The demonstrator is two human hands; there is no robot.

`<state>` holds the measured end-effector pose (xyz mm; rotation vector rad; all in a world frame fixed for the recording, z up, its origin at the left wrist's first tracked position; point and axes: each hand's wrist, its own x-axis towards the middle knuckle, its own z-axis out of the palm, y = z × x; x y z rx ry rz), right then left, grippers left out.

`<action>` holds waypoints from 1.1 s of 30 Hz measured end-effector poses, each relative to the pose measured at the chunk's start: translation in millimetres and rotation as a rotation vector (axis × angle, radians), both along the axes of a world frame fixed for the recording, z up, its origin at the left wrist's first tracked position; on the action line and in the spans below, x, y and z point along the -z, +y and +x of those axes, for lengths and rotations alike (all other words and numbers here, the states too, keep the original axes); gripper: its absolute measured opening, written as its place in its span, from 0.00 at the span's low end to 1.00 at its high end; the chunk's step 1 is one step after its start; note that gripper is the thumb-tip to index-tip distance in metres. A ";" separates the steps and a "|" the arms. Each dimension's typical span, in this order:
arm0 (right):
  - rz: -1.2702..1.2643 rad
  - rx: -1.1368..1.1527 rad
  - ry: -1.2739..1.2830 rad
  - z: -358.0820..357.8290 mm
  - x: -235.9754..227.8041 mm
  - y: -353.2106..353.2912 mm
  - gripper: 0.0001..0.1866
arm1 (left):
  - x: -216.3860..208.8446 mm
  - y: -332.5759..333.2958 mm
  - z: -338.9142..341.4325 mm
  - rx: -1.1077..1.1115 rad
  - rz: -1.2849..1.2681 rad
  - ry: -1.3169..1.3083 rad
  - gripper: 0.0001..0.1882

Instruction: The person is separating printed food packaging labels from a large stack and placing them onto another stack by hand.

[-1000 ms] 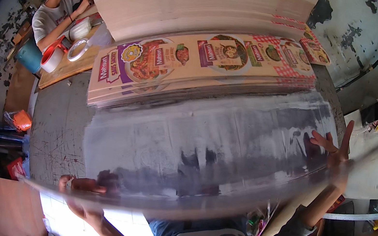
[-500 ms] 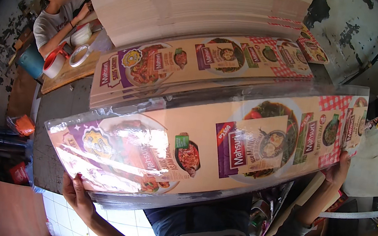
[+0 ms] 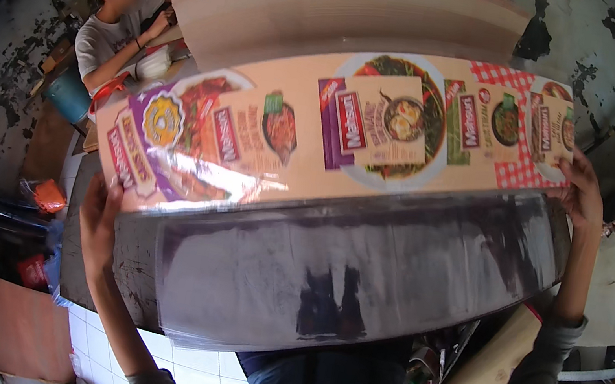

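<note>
A long printed board (image 3: 309, 129), peach-coloured with pictures of food dishes and a red checked corner, is held up lengthwise between my hands. Around its lower left end, my left hand (image 3: 103, 205) is closed with the thumb on the printed face. My right hand (image 3: 584, 190) grips the lower right corner. The board tilts, its right end higher. Below and nearer to me lies a stack of clear, glossy plastic sheets (image 3: 249, 263) on the table, reflecting light and dark shapes. The board hides what lies directly behind it.
A tall stack of boards (image 3: 334, 13) stands at the back of the grey table (image 3: 132, 245). At the far left a person (image 3: 121, 29) sits beside a blue-green bucket (image 3: 68, 99). Pale rolls (image 3: 490, 354) lean at the lower right. An orange bag (image 3: 50, 195) hangs at left.
Both hands have risen and moved away from me with the printed board. The clear plastic sheets that lay beneath it now show. The view has shifted slightly.
</note>
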<state>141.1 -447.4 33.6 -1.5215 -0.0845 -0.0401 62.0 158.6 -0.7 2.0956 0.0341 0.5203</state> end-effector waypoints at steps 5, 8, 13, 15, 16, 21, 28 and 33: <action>0.000 0.002 0.040 31.2 -8.3 21.3 0.26 | -6.2 2.9 44.9 0.002 -0.179 -0.031 0.15; 0.029 -0.004 0.068 37.6 0.1 18.2 0.26 | 0.5 -10.8 55.8 -0.021 -0.177 -0.025 0.15; -0.003 0.012 0.129 49.9 27.0 14.2 0.25 | 26.4 -10.5 56.1 -0.018 -0.168 0.082 0.14; -0.031 0.049 0.108 53.6 47.1 19.9 0.23 | 41.6 -6.7 62.7 -0.001 -0.158 0.068 0.14; -0.104 0.053 0.120 52.1 48.1 24.1 0.22 | 44.1 -5.2 64.2 0.003 -0.169 0.075 0.14; -0.140 0.044 0.126 57.2 58.1 15.4 0.22 | 44.9 -15.0 71.6 0.007 -0.208 0.080 0.15; -0.167 0.110 0.125 58.4 60.5 20.2 0.22 | 50.3 -16.1 75.7 -0.002 -0.195 0.085 0.16; -0.424 0.244 0.075 58.7 59.9 23.2 0.18 | 54.9 -9.1 71.2 0.005 -0.090 0.053 0.16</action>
